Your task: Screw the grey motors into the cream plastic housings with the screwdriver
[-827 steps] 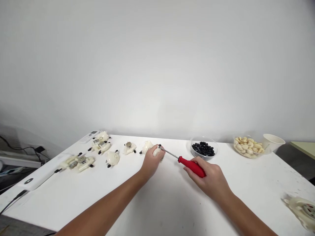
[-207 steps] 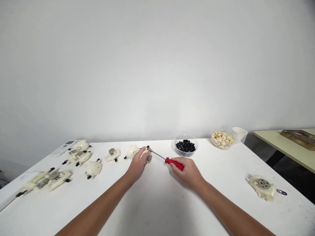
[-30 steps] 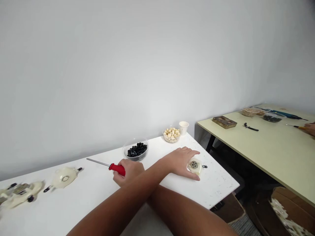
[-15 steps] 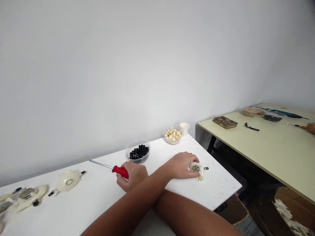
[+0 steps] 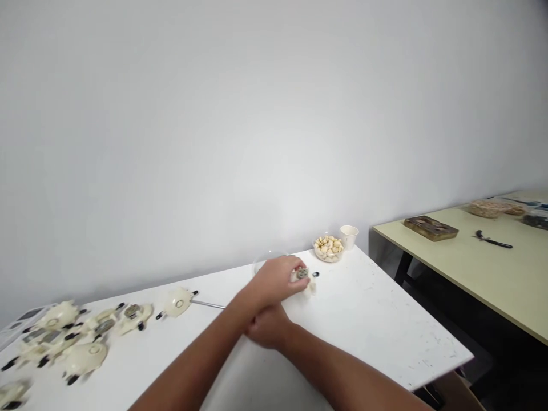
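My arms are crossed, the left forearm over the right. My left hand (image 5: 280, 278) is closed on a cream plastic part (image 5: 309, 287) with a grey round centre and a small black tab, low over the white table. Under my left wrist, my right hand (image 5: 268, 326) is closed round the screwdriver. Its metal shaft (image 5: 208, 304) points left, and its handle is hidden. The tip is near a round cream part (image 5: 177, 302) with black tabs. A clear bowl (image 5: 269, 255) is mostly hidden behind my left hand.
Several cream parts (image 5: 85, 357) lie at the left of the white table (image 5: 363, 319). A bowl of pale pieces (image 5: 329, 249) and a paper cup (image 5: 349, 237) stand at the back. The yellowish table (image 5: 436, 257) holds a brown block (image 5: 430, 228) and a black-handled tool (image 5: 494, 242).
The view has swung left, showing more cream parts. My left hand has moved left with its part, in front of the clear bowl. My right hand and the screwdriver handle are now tucked behind my left forearm.
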The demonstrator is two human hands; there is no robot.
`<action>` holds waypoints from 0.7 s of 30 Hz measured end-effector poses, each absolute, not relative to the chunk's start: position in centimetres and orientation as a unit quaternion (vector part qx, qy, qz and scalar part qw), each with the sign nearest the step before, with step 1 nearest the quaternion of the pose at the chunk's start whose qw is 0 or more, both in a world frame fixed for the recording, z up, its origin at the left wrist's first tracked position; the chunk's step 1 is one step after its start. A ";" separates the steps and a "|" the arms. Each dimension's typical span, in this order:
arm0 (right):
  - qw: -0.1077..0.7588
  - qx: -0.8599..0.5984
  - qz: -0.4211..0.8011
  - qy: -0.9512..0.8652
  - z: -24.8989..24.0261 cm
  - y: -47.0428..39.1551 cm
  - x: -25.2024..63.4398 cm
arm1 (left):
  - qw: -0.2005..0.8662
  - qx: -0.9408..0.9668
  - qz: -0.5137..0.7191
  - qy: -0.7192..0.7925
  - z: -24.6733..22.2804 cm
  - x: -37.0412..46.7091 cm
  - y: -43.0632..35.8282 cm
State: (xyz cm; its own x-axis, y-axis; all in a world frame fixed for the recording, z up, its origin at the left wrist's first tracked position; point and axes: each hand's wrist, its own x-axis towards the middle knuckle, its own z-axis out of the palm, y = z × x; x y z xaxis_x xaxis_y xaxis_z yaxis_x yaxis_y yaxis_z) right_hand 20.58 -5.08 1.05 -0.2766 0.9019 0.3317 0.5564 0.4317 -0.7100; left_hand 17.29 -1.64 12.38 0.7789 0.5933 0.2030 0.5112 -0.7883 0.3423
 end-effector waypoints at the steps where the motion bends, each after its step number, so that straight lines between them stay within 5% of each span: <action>1: 0.365 -0.471 0.238 -0.767 1.0 -5.4 20.4 | 0.134 0.934 0.120 0.308 12.8 15.8 -1.1; 12: 0.229 -0.371 0.443 -0.784 1.7 -8.6 19.1 | 0.086 0.949 -0.014 0.303 10.9 7.9 -0.1; 21: 0.221 -0.373 0.417 -0.799 1.9 -8.5 19.0 | 0.104 0.952 -0.007 0.286 11.7 6.7 0.9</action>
State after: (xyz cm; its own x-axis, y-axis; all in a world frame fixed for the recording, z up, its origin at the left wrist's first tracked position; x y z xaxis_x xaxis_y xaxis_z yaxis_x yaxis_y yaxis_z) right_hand 18.97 -8.51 1.86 -0.6237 0.7805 0.0424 0.4119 0.3744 -0.8308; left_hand 6.74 0.92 11.69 0.8360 0.5438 -0.0738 0.5469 -0.8143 0.1944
